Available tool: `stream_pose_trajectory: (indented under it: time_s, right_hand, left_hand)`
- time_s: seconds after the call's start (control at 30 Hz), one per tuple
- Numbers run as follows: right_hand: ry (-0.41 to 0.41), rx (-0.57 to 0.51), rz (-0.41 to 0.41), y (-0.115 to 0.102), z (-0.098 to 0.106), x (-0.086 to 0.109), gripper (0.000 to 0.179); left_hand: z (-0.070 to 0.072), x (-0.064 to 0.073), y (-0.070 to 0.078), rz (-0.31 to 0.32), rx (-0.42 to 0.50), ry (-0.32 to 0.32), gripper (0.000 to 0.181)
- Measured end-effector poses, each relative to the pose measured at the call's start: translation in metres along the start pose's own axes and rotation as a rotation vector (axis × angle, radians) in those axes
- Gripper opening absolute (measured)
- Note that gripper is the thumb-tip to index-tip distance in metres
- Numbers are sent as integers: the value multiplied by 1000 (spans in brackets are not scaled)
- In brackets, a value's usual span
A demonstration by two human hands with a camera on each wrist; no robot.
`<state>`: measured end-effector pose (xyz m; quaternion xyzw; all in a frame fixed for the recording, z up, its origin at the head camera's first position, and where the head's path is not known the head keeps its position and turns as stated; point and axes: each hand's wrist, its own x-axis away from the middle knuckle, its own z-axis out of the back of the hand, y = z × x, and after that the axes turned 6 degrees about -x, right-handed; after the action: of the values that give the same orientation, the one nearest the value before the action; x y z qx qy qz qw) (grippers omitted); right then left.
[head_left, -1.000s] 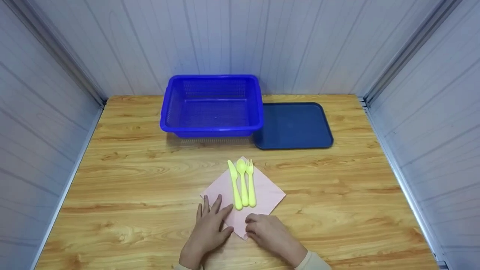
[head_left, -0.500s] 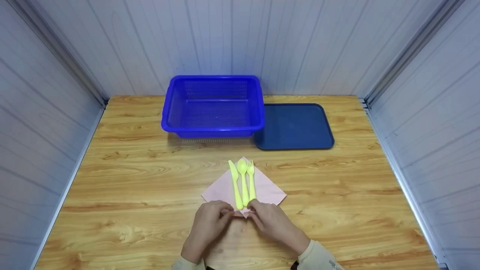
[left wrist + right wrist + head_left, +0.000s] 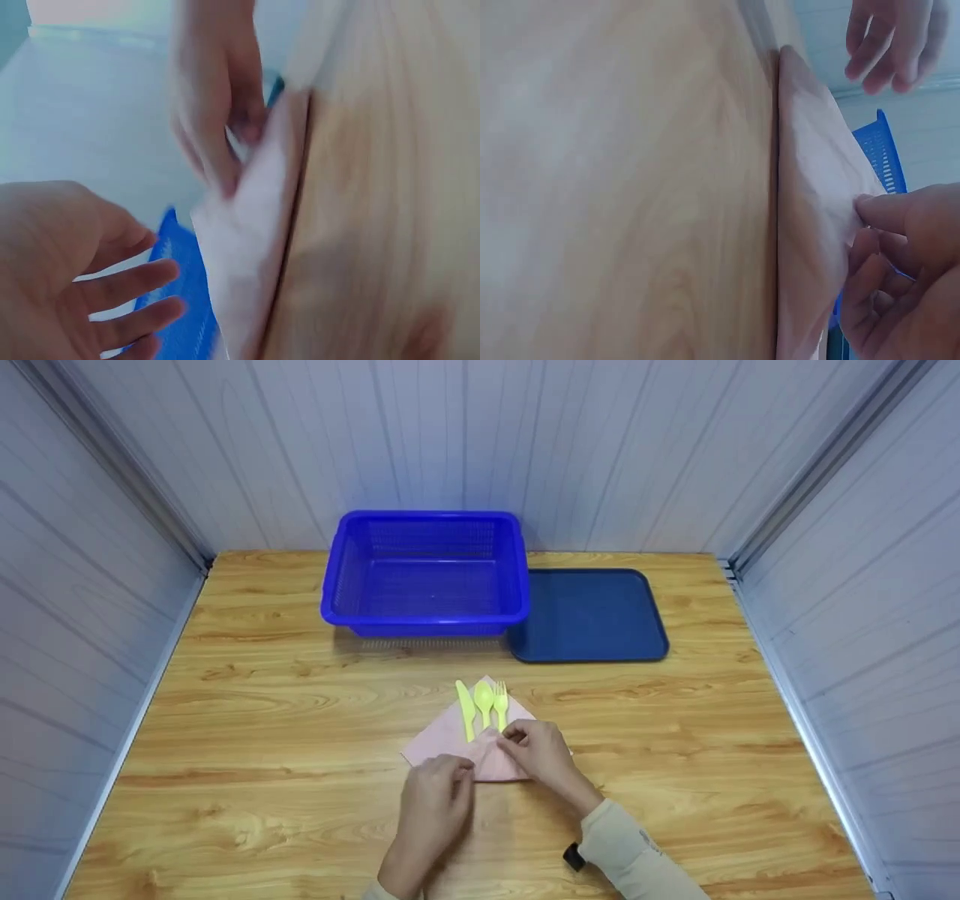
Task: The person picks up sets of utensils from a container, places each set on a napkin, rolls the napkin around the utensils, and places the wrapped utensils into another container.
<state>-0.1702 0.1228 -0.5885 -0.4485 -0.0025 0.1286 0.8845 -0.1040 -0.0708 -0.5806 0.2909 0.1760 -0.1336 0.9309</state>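
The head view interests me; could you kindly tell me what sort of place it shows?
Probably an indoor work booth rather than a dining room: pale panelled walls rise on three sides of a wood-grain table, where a pink napkin lies.

In pale beige, your right sleeve [image 3: 637,855] bears a small grey marking [image 3: 649,842], too faint to read, with a black, blocky piece [image 3: 574,857] at its cuff [image 3: 597,826]; your left sleeve [image 3: 379,892] shows the same beige.
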Motion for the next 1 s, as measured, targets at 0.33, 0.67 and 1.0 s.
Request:
stream_pose_trajectory:
  time_s: [0.33, 0.67, 1.0]
  right_hand:
    - [6, -4, -88, 14, -1, -8, 12]
    - [116, 102, -51, 20, 4, 0, 12]
    - [31, 146, -226, 28, 32, 29, 66]
  left_hand:
    - [-31, 6, 28, -103, -196, -465, 59]
    - [-50, 7, 31, -124, -347, -528, 71]
    - [-47, 5, 26, -135, -360, -524, 76]
